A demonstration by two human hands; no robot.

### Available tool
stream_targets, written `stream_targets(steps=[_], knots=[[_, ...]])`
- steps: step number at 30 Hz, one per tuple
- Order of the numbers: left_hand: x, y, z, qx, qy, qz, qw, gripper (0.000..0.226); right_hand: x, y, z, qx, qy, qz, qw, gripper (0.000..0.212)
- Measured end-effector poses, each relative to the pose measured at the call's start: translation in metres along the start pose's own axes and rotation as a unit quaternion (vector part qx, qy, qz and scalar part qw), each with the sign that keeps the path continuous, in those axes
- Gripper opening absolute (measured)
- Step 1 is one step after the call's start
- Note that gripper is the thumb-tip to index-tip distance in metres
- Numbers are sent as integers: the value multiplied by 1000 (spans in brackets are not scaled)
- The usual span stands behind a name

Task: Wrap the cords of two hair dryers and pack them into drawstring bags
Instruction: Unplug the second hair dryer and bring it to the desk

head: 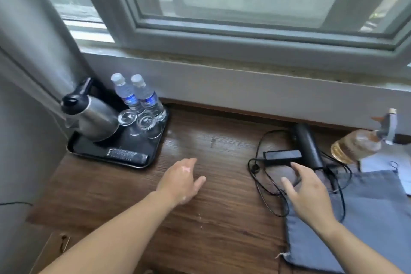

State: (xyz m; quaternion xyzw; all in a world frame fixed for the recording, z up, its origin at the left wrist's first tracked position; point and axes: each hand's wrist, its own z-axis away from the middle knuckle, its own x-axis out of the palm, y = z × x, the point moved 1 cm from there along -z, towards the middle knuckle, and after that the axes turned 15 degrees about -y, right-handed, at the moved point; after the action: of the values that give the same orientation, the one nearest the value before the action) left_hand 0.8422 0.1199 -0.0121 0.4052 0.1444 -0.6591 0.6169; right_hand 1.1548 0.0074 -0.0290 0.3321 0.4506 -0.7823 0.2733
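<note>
- both hands are empty on my feed. left hand (182, 182) sits low over the wooden desk (222, 187), fingers straight and relaxed, gripping nothing; resting or hovering, i can't tell. right hand (310, 193) is fanned wide, reaching forward, not yet closed on anything.
- where's the dryer from there?
- hair dryer (309, 147) lies just past the right fingertips, black, with its handle (282, 154) jutting toward the left hand's side. its cord (259, 176) sprawls in loose loops between the two hands and under the right wrist. i see only one dryer.
- and the bag?
- grey drawstring bag (369, 218) lies flat beneath the right hand and outward of it, nothing in it as far as i can judge.
- which step, then?
- the very start, i'd say: cord unwrapped, nothing packed. next move calls for closing the right hand on the handle, then bringing the left across to gather the loops. part of the cord lies on the bag, so it wants pulling clear first.
- anything else nearby?
- spray bottle (355, 147) lies farther out past the right hand, near the dryer. well beyond the left hand stands a black tray (86, 148) with a kettle (95, 118) and two water bottles (149, 98).
</note>
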Motion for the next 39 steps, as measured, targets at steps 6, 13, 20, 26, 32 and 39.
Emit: stream_targets(steps=[6,13,20,26,32,39], knots=[[17,-125,92,-96,34,61,993,75,79,-118,10,-101,-95,82,987,57],[61,-275,207,-193,55,136,970,79,181,-249,60,-182,-173,150,956,65],[105,-390,296,-274,76,226,932,82,272,-355,119,-256,-232,256,903,72],[146,-449,357,-316,88,289,899,82,330,-410,145,-297,-255,313,865,78],[187,-488,404,-355,97,352,861,82,367,-456,166,-336,-264,347,835,75],[216,-525,454,-403,126,411,807,93,402,-492,171,-369,-268,401,794,92]])
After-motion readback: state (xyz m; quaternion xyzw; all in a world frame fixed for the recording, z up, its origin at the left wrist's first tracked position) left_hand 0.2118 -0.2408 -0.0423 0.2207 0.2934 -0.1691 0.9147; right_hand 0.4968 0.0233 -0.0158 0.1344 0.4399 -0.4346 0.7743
